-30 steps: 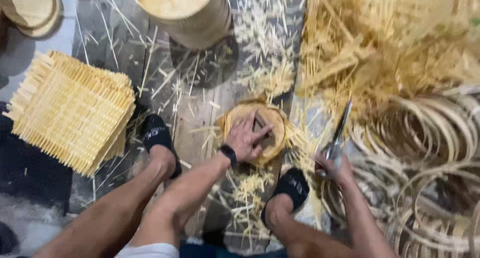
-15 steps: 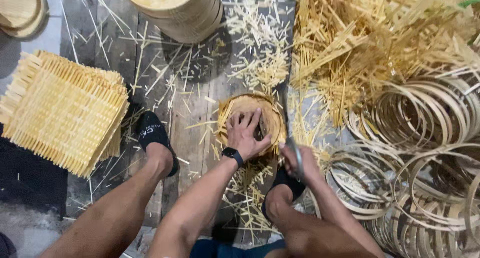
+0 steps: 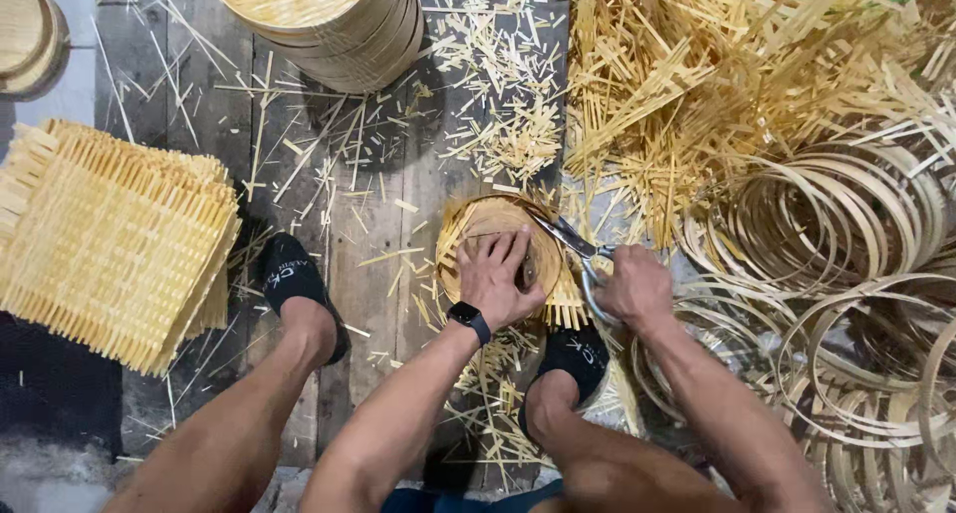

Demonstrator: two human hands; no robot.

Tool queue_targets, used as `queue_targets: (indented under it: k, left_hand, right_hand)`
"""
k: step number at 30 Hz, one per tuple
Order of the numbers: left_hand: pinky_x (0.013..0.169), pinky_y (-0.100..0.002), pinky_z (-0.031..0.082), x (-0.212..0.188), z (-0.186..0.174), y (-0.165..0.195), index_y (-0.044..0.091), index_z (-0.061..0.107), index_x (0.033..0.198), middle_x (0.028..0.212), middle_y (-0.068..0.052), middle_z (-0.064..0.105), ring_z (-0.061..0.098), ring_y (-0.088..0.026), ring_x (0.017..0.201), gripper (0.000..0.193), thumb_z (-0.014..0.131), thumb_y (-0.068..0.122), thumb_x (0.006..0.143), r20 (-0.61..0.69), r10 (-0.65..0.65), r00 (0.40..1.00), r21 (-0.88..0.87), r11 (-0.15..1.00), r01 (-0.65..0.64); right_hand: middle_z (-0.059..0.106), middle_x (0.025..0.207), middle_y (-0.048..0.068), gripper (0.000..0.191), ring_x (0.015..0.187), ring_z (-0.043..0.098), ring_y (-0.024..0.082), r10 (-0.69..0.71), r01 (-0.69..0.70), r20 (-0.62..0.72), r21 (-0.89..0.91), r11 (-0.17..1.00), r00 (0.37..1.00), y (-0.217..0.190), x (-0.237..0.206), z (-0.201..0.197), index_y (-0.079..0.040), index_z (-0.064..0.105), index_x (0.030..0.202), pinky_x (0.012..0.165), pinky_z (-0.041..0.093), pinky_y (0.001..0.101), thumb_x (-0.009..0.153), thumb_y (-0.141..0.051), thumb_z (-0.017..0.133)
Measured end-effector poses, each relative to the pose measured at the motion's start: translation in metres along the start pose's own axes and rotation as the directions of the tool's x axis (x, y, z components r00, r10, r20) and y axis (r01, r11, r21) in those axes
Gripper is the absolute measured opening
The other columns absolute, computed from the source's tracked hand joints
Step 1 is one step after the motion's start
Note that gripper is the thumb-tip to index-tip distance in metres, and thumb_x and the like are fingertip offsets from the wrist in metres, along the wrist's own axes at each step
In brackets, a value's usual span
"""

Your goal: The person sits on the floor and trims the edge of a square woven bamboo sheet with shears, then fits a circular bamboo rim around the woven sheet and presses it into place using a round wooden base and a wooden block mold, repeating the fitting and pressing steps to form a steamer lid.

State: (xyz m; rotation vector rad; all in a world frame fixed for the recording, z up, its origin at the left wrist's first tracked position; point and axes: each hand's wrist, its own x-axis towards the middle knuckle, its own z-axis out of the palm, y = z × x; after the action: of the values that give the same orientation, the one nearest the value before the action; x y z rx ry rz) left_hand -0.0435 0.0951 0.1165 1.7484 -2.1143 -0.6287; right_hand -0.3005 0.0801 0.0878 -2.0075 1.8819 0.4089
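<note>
My left hand (image 3: 498,277), with a black watch on the wrist, presses flat inside a round woven bamboo tray (image 3: 468,230) that rests on the wooden floor between my feet. My right hand (image 3: 634,285) grips a pair of metal scissors (image 3: 570,240). The blades point up and to the left and lie against the tray's right rim, where bamboo strip ends stick out. Both hands are close together over the tray.
A stack of square woven bamboo mats (image 3: 105,239) lies at the left. A stack of round bamboo trays (image 3: 329,20) stands at the top. Loose bamboo strips (image 3: 717,75) pile at the upper right, bamboo hoops (image 3: 846,304) at the right. Cut-offs litter the floor. My feet wear black socks (image 3: 292,279).
My right hand has brought the scissors from the right side in to the tray's right rim. My left hand has stayed pressed on the tray.
</note>
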Motion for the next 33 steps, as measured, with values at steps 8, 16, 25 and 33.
queue_targets:
  k: [8,16,25,33]
  left_hand:
    - [0.110,-0.071,0.022,0.002,-0.008,0.002,0.014,0.047,0.152,0.133,-0.013,0.062,0.054,-0.033,0.126,0.096,0.074,0.044,0.066,0.015,0.004,1.000,-0.016,1.000,-0.003]
    - [0.110,-0.071,0.023,0.004,-0.023,-0.010,0.019,0.052,0.147,0.134,-0.008,0.063,0.054,-0.031,0.127,0.092,0.075,0.038,0.060,0.168,0.129,0.977,-0.012,0.992,-0.129]
    - [0.113,-0.069,0.019,-0.001,-0.026,-0.019,0.013,0.038,0.149,0.146,-0.021,0.044,0.032,-0.047,0.138,0.106,0.084,0.038,0.057,0.120,0.255,0.959,0.024,0.965,-0.260]
    - [0.118,-0.060,0.023,0.001,-0.009,-0.010,-0.003,0.021,0.156,0.143,-0.029,0.037,0.034,-0.050,0.135,0.121,0.090,0.026,0.062,0.193,0.026,0.981,0.012,1.000,-0.029]
  right_hand:
    - [0.065,0.093,0.021,0.052,0.089,0.066,0.036,-0.160,0.136,-0.297,-0.099,0.986,0.941,-0.007,0.020,-0.011,0.004,0.065,0.096,0.078,0.055,0.0486,0.078,-0.045,0.069]
    - [0.067,0.101,0.020,0.052,0.091,0.066,0.033,-0.213,0.197,-0.138,-0.122,0.973,0.967,0.020,0.034,-0.012,0.002,0.066,0.109,0.077,0.055,0.0462,0.088,-0.046,0.064]
    - [0.068,0.102,0.014,0.035,0.095,0.066,0.028,-0.214,0.203,-0.098,-0.113,0.973,0.972,0.024,0.042,0.004,-0.008,0.069,0.109,0.084,0.055,0.0430,0.096,-0.038,0.058]
    - [0.065,0.098,0.011,0.044,0.094,0.064,0.024,-0.178,0.141,-0.126,-0.256,0.956,0.976,0.002,0.047,-0.001,-0.006,0.068,0.100,0.081,0.055,0.0406,0.084,-0.047,0.065]
